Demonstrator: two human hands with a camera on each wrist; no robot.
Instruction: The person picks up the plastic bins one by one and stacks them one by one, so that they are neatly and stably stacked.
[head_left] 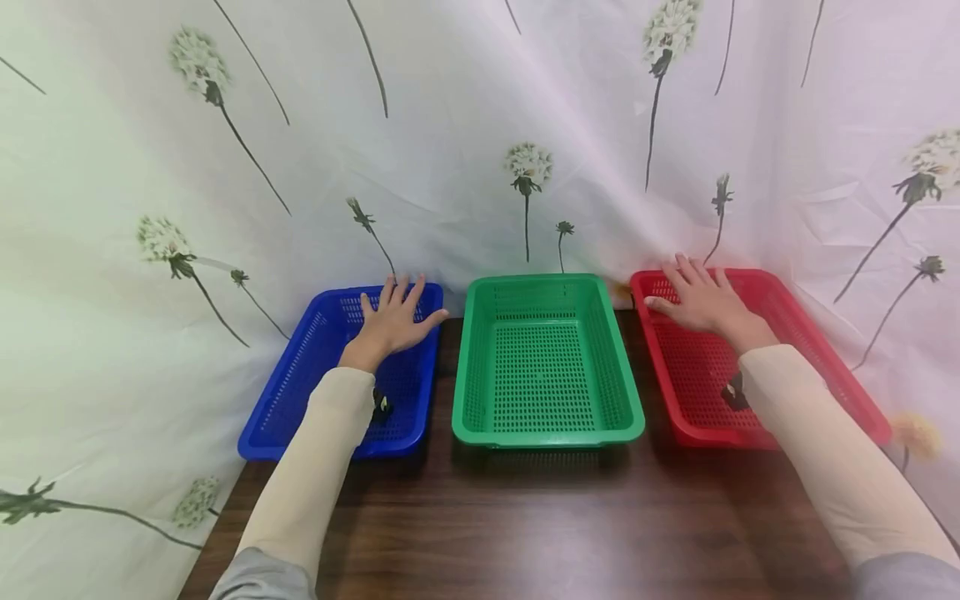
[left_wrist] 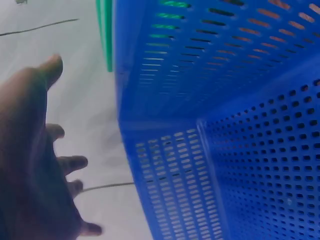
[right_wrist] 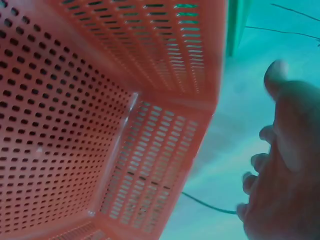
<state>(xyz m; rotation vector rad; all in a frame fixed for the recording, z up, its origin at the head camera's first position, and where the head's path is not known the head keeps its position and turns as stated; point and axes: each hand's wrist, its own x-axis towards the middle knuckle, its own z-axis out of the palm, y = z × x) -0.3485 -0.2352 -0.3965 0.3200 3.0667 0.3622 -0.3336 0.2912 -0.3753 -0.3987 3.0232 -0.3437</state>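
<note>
My left hand (head_left: 392,321) is held over the blue basket (head_left: 262,417) with its fingers spread and nothing in its grasp. In the left wrist view that hand (left_wrist: 30,150) shows beside the perforated wall of the blue basket (left_wrist: 165,125). Over the red basket (head_left: 817,333) my right hand (head_left: 705,304) is likewise spread and holds nothing. The right wrist view has the right hand (right_wrist: 287,165) at the side and the inside of the red basket (right_wrist: 60,125). Between the two stands a green basket (head_left: 540,375), with its perforated floor in plain sight.
All three baskets stand in a row on a dark wooden table (head_left: 525,517). Directly behind them hangs a white cloth (head_left: 450,150) printed with dandelions, which also runs along the left and right sides. A dark wrist strap (head_left: 381,407) shows under the left sleeve.
</note>
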